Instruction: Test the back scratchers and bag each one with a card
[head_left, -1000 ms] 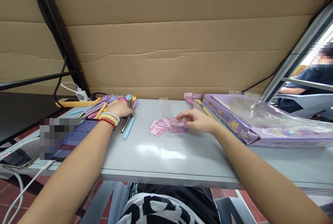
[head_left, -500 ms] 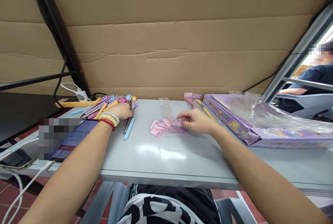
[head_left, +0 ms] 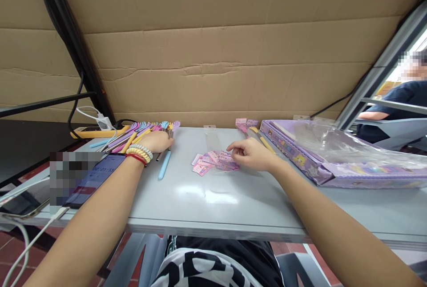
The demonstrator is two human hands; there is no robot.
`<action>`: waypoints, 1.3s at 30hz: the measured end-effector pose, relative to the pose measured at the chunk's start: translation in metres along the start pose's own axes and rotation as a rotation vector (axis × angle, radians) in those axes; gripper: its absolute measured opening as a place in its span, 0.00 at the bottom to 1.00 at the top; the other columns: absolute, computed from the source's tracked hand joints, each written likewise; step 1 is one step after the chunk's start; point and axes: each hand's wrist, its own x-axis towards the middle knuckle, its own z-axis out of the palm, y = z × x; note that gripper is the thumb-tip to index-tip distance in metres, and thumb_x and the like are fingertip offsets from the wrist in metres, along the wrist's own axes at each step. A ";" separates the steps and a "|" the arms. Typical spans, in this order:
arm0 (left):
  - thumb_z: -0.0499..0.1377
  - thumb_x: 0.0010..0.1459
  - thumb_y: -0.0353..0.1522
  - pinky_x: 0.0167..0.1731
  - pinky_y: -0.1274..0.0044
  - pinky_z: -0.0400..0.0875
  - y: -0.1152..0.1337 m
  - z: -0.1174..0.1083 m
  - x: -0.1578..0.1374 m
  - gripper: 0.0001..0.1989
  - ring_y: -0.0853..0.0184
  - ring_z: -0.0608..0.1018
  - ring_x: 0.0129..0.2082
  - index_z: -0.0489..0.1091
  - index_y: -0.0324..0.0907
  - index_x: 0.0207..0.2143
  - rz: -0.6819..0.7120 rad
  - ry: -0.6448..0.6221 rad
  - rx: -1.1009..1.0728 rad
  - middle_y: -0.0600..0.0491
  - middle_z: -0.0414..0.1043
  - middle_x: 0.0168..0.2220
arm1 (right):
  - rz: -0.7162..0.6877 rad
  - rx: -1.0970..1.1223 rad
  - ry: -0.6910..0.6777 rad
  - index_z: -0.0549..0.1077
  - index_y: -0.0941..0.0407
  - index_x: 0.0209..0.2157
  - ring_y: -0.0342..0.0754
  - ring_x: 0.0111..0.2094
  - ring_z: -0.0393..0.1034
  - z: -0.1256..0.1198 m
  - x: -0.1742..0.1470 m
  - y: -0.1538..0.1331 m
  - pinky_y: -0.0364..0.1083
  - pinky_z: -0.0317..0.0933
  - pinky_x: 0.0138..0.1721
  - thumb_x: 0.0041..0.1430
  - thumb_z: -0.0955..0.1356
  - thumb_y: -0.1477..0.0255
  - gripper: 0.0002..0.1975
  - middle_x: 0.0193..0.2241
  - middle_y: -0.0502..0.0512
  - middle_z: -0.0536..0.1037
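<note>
Multicoloured, slim, metal-shafted sticks (head_left: 129,141) lie left of left fingers (head_left: 167,138), grip unclear; right fingers (head_left: 235,145), loosely curled, border pink printed cards (head_left: 213,161). Step: apparently selecting; next calls for separating one stick.

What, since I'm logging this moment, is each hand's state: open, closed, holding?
Left hand: at the colorful sticks; grip mostly hidden, so can't be told.
Right hand: partly open, fingers curled by the pink cards.
</note>
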 end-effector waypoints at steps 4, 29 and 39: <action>0.43 0.56 0.37 0.29 0.76 0.64 0.021 -0.006 -0.014 0.17 0.64 0.74 0.30 0.69 0.41 0.28 0.186 -0.021 -0.067 0.48 0.74 0.31 | 0.024 0.030 0.050 0.75 0.59 0.39 0.43 0.26 0.68 0.001 0.000 0.000 0.42 0.59 0.29 0.51 0.63 0.75 0.14 0.24 0.51 0.76; 0.44 0.65 0.40 0.26 0.77 0.59 0.090 0.016 -0.056 0.14 0.65 0.74 0.27 0.64 0.44 0.42 0.594 0.303 -0.317 0.54 0.72 0.27 | -0.005 0.697 0.256 0.72 0.59 0.26 0.40 0.20 0.60 0.003 0.002 -0.015 0.42 0.56 0.23 0.47 0.72 0.59 0.16 0.20 0.51 0.72; 0.39 0.65 0.43 0.22 0.76 0.52 0.100 0.016 -0.061 0.21 0.69 0.65 0.19 0.60 0.44 0.26 0.552 0.243 -0.423 0.57 0.61 0.18 | 0.052 1.009 0.294 0.74 0.60 0.30 0.39 0.18 0.57 0.020 0.007 -0.024 0.42 0.52 0.19 0.43 0.72 0.54 0.23 0.19 0.50 0.69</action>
